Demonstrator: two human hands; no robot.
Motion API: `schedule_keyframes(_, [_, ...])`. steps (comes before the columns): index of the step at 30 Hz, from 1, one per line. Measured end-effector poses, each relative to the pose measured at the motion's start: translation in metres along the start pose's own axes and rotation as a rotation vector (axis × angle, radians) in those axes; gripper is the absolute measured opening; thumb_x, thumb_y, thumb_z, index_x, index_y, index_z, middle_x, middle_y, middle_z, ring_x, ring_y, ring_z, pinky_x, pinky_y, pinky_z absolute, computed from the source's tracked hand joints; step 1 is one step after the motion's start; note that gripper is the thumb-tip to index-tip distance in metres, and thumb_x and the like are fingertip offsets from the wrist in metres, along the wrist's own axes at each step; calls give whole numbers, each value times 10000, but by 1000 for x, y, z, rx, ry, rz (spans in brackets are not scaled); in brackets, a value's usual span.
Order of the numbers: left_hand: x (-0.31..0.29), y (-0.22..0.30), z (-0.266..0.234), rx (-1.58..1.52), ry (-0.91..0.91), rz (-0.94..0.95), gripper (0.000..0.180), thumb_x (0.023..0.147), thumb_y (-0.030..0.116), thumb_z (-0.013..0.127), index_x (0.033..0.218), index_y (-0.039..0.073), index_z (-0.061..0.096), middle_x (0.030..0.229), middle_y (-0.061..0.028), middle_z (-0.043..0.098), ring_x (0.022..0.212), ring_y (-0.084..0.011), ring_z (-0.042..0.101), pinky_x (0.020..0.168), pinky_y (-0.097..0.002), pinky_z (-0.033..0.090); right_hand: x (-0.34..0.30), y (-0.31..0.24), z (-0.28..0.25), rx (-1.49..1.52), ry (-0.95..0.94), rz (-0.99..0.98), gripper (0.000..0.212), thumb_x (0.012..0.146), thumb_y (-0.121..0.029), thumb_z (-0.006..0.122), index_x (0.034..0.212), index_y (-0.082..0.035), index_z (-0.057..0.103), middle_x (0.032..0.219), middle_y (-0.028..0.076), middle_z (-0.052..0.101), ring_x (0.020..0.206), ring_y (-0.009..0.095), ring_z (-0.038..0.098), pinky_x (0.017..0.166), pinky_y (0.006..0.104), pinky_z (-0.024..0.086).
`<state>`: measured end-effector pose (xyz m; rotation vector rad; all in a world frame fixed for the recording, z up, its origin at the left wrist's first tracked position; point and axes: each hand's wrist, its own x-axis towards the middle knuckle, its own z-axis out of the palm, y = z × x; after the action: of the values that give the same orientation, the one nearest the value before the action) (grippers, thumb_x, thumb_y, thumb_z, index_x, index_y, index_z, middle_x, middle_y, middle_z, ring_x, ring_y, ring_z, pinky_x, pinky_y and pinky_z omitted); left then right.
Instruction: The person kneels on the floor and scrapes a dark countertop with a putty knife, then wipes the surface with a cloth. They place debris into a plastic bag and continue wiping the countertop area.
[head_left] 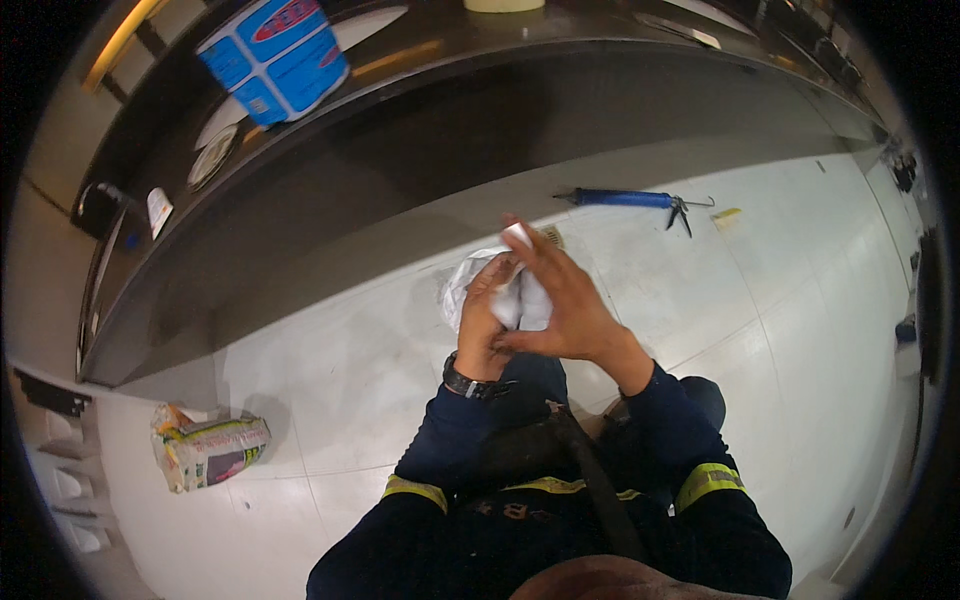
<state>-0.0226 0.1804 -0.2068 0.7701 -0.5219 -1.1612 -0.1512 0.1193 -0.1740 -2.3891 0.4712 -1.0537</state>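
Note:
My hands are close together in front of my knees. My left hand (484, 325), with a dark band at its wrist, is curled and partly smeared by motion. What it holds is unclear. My right hand (575, 305) has its fingers stretched out and its thumb apart, near the left palm. A small white patch (517, 236) shows at its fingertips; I cannot tell whether it is a loose piece or a smear. Behind and between the hands is a crumpled white plastic bag (456, 290), largely hidden by them.
A blue caulking gun (625, 198) lies on the white tiled floor (700, 290), ahead to the right, near a small yellowish scrap (727, 218). A printed, partly collapsed bag (215, 448) lies at left. Ahead stands a dark counter (420, 150) carrying a blue package (275, 62).

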Motion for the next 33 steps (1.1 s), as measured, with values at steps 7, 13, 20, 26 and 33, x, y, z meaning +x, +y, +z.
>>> schedule_keyframes(7, [12, -17, -19, -18, 14, -137, 293, 1000, 143, 559, 1265, 22, 588, 1204, -70, 647, 1112, -161, 615, 964, -307, 489, -24, 28, 8, 23, 111, 9, 481, 851, -52, 685, 1319, -50, 574, 1339, 159, 613, 1222, 337, 596, 1000, 418, 495])
schedule_keyframes(13, [4, -18, -19, 73, -60, -143, 282, 955, 42, 619, 1234, -2, 611, 1165, -75, 661, 1035, -144, 618, 887, -287, 493, -30, 39, 20, 127, 341, 160, 336, 854, -32, 671, 1189, -33, 643, 1187, 149, 680, 1095, 326, 656, 919, 390, 519])
schedule_keyframes(20, [16, -25, -29, 232, -108, 97, 167, 969, 84, 629, 1133, 60, 650, 974, 3, 654, 855, -86, 593, 769, -238, 473, -38, 24, 18, 42, 197, 171, 424, 869, -56, 638, 1292, -70, 611, 1364, 152, 578, 1154, 328, 616, 943, 403, 502])
schedule_keyframes(26, [18, -22, -26, 170, 104, -73, 254, 1032, 215, 543, 1225, 64, 607, 1077, 7, 637, 931, -102, 576, 784, -284, 478, -42, 22, 24, -249, 152, 6, 533, 853, -180, 709, 1364, -112, 575, 1476, 123, 506, 1279, 291, 557, 1045, 406, 462])
schedule_keyframes(33, [8, -30, -25, 57, 26, -192, 347, 1044, 297, 505, 1215, 16, 618, 1072, -48, 647, 991, -157, 558, 841, -328, 453, -42, 59, 22, -230, 224, 21, 357, 821, -86, 691, 1177, -72, 678, 1043, 102, 689, 982, 262, 652, 859, 381, 531])
